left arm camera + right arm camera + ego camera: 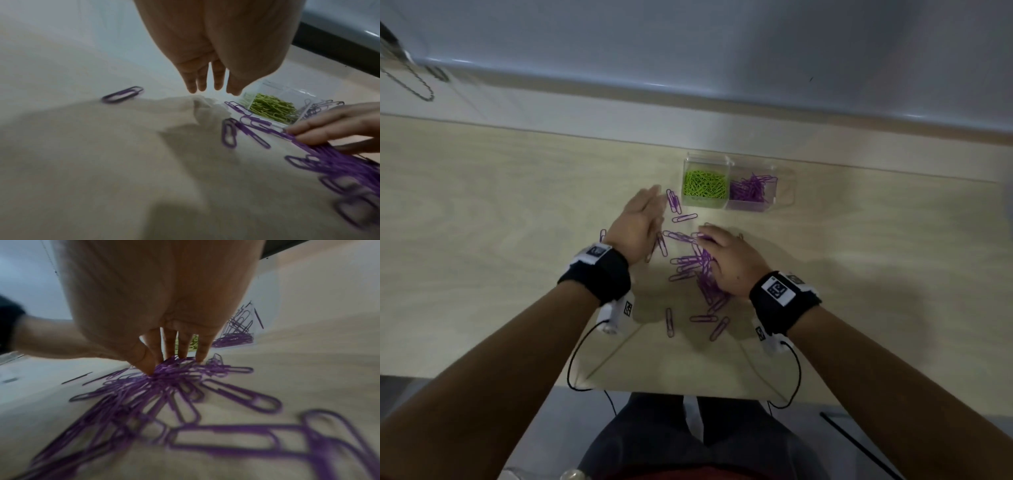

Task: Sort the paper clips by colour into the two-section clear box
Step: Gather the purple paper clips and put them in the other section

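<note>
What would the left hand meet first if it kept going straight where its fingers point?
Probably the loose purple paper clips lying just ahead of the left hand, then the clear two-section plastic box; its height above the table is unclear.

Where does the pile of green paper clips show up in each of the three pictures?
Head: green paper clips upper centre, in the clear box's left section.
Left wrist: right of centre, beyond the left hand's fingers.
Right wrist: only a sliver between the right hand's fingers.
Shared landmark: the boxed purple clips alongside.
</note>
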Available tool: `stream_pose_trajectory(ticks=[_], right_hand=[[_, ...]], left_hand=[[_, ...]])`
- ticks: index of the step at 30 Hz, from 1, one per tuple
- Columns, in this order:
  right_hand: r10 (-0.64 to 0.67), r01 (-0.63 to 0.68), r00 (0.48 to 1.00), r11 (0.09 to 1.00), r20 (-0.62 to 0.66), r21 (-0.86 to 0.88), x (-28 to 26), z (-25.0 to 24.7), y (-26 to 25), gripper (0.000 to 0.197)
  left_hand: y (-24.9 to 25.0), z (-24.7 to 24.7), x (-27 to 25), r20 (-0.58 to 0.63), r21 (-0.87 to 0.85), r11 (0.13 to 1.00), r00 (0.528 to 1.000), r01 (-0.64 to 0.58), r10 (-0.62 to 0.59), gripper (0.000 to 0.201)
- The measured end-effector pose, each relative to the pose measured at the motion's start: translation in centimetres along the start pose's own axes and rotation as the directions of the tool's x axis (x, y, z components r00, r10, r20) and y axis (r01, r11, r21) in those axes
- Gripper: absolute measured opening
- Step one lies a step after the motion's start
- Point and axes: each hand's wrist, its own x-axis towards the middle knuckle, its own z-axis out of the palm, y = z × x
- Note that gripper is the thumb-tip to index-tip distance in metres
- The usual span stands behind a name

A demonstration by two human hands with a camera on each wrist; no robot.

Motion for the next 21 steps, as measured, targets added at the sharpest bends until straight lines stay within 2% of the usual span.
stream_pose_trajectory(ticks=[3,5,7,9,10,11,12,13,14,15,16,17,19,21], right_hand=[[-0.07,0.068,0.997,0.997,0.043,0.044,-2.1,-0.2,0.6,0.053],[-0.073,0.078,0.996,0.992,-0.048,0.099,-4.0,-0.8,1.6,0.045],[0.069,-0.049,0.992,0.983,-0.109,0.175,-6.0,-1.6,3.1,0.045],[0.285,-0.251,0.945,0.947,-0.161,0.203,-8.0,-2.1,4.4,0.044],[0.407,-0.369,0.898,0.905,-0.169,0.213,-8.9,-2.0,4.9,0.051],[0.53,-0.495,0.836,0.839,-0.14,0.225,-9.7,-1.9,5.1,0.064],[0.624,-0.591,0.776,0.771,-0.091,0.237,-10.3,-1.5,5.0,0.079],[0.679,-0.653,0.733,0.718,-0.035,0.241,-10.6,-1.0,4.5,0.092],[0.704,-0.684,0.71,0.688,0.003,0.243,-10.6,-0.4,3.7,0.101],[0.715,-0.698,0.699,0.674,0.024,0.243,-10.3,0.2,2.9,0.106],[0.716,-0.7,0.698,0.673,0.03,0.239,-9.8,0.7,2.0,0.109],[0.712,-0.697,0.702,0.678,0.025,0.233,-8.8,1.1,1.1,0.112],[0.689,-0.671,0.724,0.713,-0.026,0.203,-6.3,2.2,0.0,0.11],[0.63,-0.615,0.771,0.775,-0.099,0.141,-4.1,2.7,-0.9,0.103]], left_hand=[[0.5,0.7,1.6,0.204,0.2,0.977,0.979,-0.067,0.025,0.051],[1.4,1.2,0.7,0.232,0.234,0.966,0.971,-0.106,0.05,0.05],[1.8,1.0,-1.1,0.21,0.176,0.971,0.97,-0.16,0.122,0.045],[1.2,0.2,-3.0,0.104,0.141,0.977,0.984,-0.158,0.144,0.039],[1.1,-0.3,-4.0,0.003,0.155,0.983,0.995,-0.098,0.099,0.036],[0.9,-0.7,-4.9,-0.112,0.17,0.985,0.994,0.022,-0.003,0.035],[1.0,-1.1,-5.6,-0.202,0.163,0.968,0.967,0.19,-0.156,0.04],[1.3,-1.2,-6.1,-0.233,0.137,0.916,0.911,0.378,-0.341,0.053],[1.7,-1.1,-6.3,-0.205,0.108,0.85,0.848,0.515,-0.488,0.067],[2.2,-0.9,-6.2,-0.164,0.095,0.812,0.814,0.576,-0.558,0.076],[2.8,-0.5,-5.9,-0.128,0.094,0.813,0.816,0.575,-0.563,0.08],[3.3,0.1,-5.5,-0.093,0.098,0.839,0.844,0.535,-0.528,0.082],[4.9,1.3,-4.7,0.0,0.094,0.903,0.907,0.419,-0.421,0.088],[6.6,2.4,-4.4,0.085,0.073,0.951,0.948,0.3,-0.306,0.097]])
